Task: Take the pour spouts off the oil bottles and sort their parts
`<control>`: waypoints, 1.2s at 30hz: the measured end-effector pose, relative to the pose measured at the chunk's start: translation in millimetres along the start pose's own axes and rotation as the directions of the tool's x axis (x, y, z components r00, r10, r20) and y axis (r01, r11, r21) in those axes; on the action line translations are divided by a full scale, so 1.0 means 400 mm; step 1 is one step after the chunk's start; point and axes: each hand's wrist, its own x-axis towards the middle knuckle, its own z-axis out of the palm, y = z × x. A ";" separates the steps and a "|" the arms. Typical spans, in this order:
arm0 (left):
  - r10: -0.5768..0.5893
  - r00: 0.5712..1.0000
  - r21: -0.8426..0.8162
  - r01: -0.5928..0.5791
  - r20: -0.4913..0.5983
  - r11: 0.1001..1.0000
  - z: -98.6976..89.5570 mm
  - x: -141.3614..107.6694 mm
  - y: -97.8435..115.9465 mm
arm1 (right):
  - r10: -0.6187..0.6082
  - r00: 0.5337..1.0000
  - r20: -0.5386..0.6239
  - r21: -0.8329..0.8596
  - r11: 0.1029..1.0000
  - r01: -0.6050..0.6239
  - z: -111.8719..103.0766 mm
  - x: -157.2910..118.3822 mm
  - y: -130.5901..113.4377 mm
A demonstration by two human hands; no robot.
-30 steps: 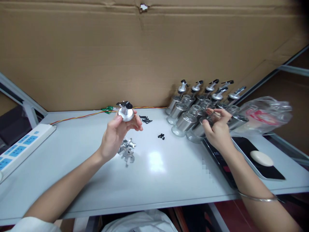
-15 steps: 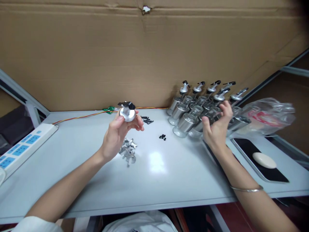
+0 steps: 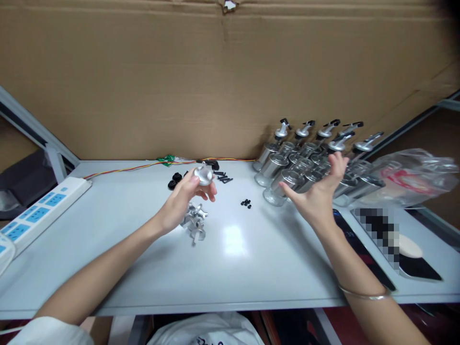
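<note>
In my left hand (image 3: 172, 206), the fingers grip a silver pourer top (image 3: 203, 176), left of the glass bottles (image 3: 272, 166); my right hand (image 3: 318, 203), open and empty before them, is free

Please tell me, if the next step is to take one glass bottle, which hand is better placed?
Probably the right hand: it looks empty and open, and it is close to the glass bottles. The left hand holds a silver top and is farther from them.
</note>
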 end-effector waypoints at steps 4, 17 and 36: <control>-0.119 0.991 0.199 0.107 0.052 0.974 -0.014 -0.034 -0.040 | -0.039 0.987 -0.156 0.000 0.999 0.039 -0.007 0.001 -0.106; 0.010 0.998 0.652 0.032 -0.061 0.757 -0.026 -0.104 -0.108 | -0.513 0.851 0.116 0.378 0.815 0.439 0.118 -0.031 -0.316; 0.154 0.955 0.847 -0.297 0.254 0.441 0.037 -0.029 -0.124 | -0.360 0.923 0.140 0.461 0.848 0.261 0.116 -0.060 -0.297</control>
